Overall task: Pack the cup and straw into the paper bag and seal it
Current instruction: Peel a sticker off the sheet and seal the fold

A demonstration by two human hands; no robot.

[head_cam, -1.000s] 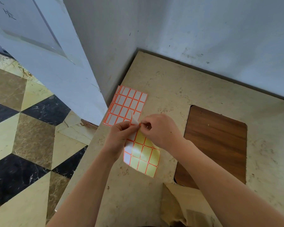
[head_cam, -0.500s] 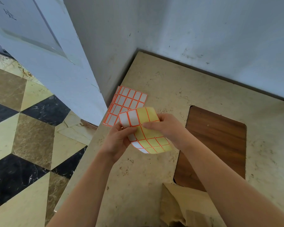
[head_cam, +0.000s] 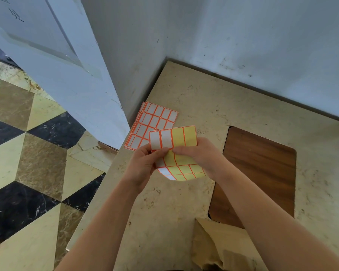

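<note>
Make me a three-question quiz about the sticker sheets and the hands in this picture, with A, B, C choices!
1. Where does the stack of sticker sheets lie?
A. on the floor
B. on the table by the wall corner
C. inside the paper bag

2. What colour are the lines around the stickers?
A. orange
B. blue
C. green

3. What is happening with the held sticker sheet?
A. it lies flat on the table
B. it is torn in two
C. both hands hold it and it bends

Answers: 1 B, the stack rests on the table beside the wall corner. 2 A, the borders are orange. 3 C, the left hand and right hand pinch the curved sheet.
</note>
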